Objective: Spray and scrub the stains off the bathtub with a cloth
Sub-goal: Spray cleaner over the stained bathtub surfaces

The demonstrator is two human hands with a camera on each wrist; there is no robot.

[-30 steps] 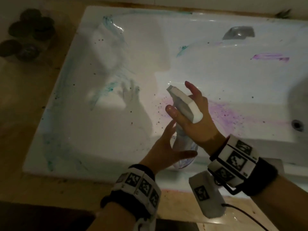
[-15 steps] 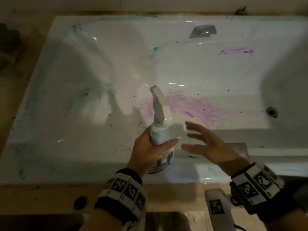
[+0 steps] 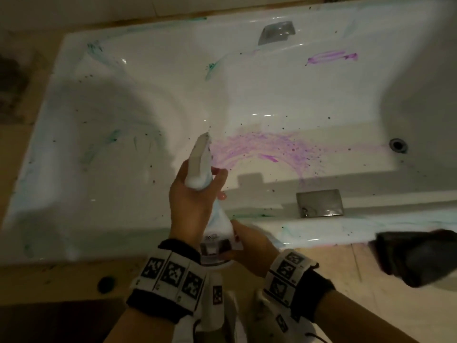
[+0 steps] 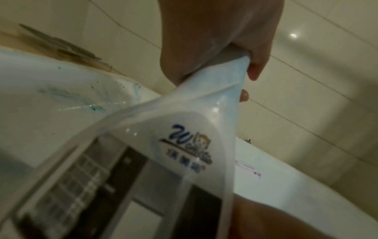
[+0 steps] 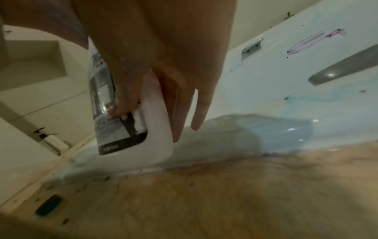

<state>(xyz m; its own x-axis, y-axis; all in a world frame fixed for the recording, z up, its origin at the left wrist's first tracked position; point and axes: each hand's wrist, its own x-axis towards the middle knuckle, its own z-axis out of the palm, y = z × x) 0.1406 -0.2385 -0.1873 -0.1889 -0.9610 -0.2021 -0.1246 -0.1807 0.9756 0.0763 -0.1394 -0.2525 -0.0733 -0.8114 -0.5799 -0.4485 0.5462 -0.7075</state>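
A white spray bottle [image 3: 218, 233] is held upright over the near rim of the white bathtub [image 3: 123, 233], its nozzle [image 3: 201, 151] pointing into the tub. My left hand [image 3: 191, 201] grips the neck under the spray head. My right hand [image 3: 249, 251] holds the base, thumb [image 5: 122, 103] on the label and fingers [image 5: 184, 113] behind the bottle [image 5: 147, 142]. The left wrist view is filled by the bottle [image 4: 163, 145]. Purple stains [image 3: 262, 149] smear the tub floor, and another purple mark [image 3: 331, 56] is on the far wall. A dark cloth [image 3: 418, 256] lies on the rim at right.
Green smears [image 3: 111, 138] mark the tub's left side. The drain [image 3: 397, 145] is at the right. Metal handles sit on the far [image 3: 277, 32] and near [image 3: 320, 203] walls. A small dark round object [image 3: 106, 284] lies on the tan ledge. A pump dispenser [image 5: 49, 137] stands by the wall.
The bottle went from my right hand to my left. My left hand slid up from the body to the neck, and my right hand, open half a second ago, now holds the base.
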